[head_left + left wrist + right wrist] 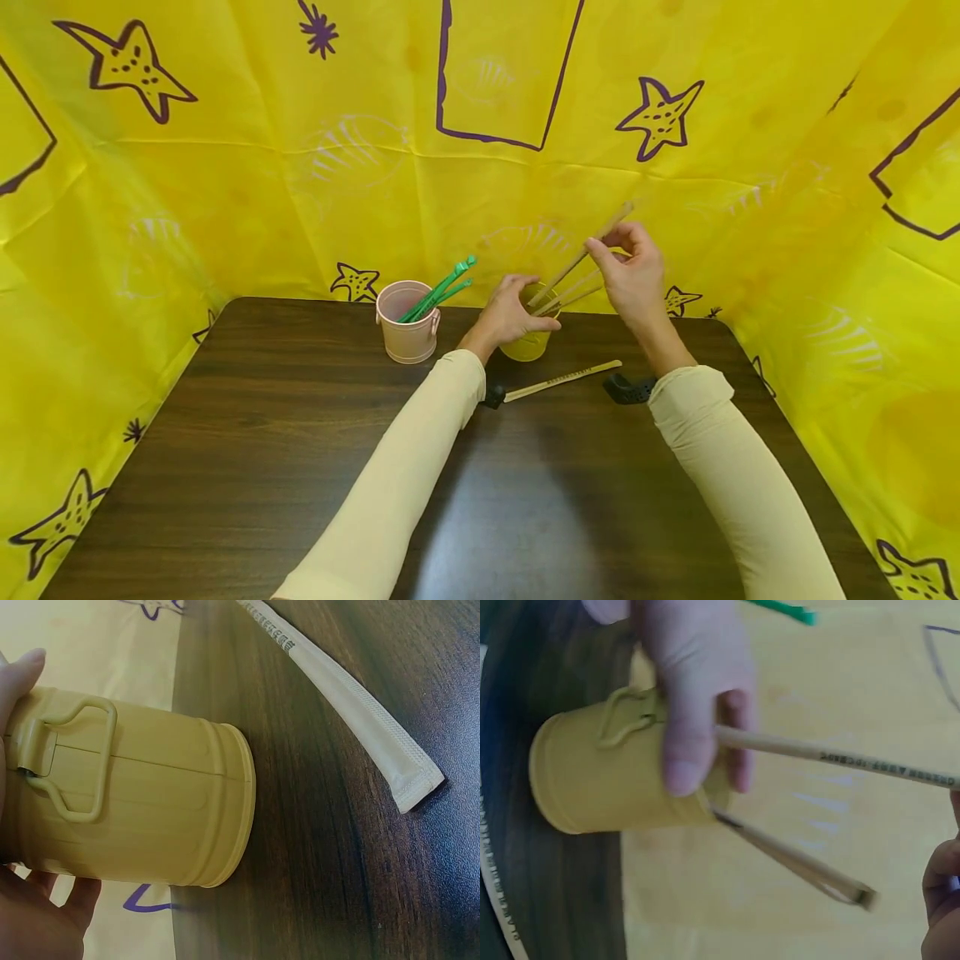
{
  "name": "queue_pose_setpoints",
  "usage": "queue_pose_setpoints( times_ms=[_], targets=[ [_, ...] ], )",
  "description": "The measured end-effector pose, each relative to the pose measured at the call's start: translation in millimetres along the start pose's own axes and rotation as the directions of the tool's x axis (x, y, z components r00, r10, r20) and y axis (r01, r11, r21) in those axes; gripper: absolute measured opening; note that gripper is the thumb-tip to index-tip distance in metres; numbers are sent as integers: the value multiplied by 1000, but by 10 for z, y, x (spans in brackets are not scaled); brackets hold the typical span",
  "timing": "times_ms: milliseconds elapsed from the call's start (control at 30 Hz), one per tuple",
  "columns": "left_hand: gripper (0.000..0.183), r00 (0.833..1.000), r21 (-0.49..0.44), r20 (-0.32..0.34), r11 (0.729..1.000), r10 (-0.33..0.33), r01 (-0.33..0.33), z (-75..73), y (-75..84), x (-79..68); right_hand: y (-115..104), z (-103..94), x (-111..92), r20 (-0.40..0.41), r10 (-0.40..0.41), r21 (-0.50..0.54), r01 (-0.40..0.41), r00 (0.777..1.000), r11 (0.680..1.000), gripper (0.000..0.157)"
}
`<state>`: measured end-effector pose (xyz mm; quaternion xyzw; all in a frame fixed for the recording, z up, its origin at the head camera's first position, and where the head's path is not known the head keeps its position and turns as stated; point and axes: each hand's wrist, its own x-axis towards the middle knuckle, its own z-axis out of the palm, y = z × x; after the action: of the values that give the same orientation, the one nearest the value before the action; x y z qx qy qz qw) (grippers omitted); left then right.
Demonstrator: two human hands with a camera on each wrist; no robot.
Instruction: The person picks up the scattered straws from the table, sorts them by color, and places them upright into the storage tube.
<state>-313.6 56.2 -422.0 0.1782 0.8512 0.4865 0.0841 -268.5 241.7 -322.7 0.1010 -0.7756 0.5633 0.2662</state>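
Note:
My left hand (510, 312) grips the small yellow bucket (528, 346) around its upper part, thumb and fingers spread at the rim. The bucket stands upright at the table's back edge; its wire side handle (109, 757) shows in the left wrist view. With thumb and fingertips, my right hand (633, 271) pinches the upper part of a long paper-wrapped stick (840, 759) with printed lettering. This stick slants up out of the bucket, its lower end hidden inside. A few more tan sticks (802, 859) lean from the rim toward the right.
A pink bucket (408, 337) with several green-wrapped sticks (442, 293) stands left of the yellow one. One paper-wrapped stick (562, 381) lies on the dark wooden table (300, 467) in front. Yellow printed cloth (247, 208) hangs behind and at both sides.

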Motion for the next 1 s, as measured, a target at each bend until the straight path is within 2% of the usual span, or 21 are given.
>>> queue_pose_setpoints(
  times_ms=[133,267,600,833,1000],
  targets=[
    [96,1000,5,-17,1000,5,-5,23,7,13,139,115,2,68,58,-170,-45,996,984,29],
    [97,1000,20,-14,1000,6,-6,47,13,25,217,155,-7,84,104,-226,-83,991,971,33],
    [96,1000,29,-14,1000,6,-6,27,3,15,175,131,-25,104,116,-160,-98,988,982,39],
    [97,1000,10,-13,1000,5,-5,20,-16,2,32,-57,-131,113,112,-123,-98,987,988,38],
    [96,1000,11,-10,1000,5,-5,27,-2,6,60,-263,-288,96,41,-216,-20,994,976,30]
  ],
)
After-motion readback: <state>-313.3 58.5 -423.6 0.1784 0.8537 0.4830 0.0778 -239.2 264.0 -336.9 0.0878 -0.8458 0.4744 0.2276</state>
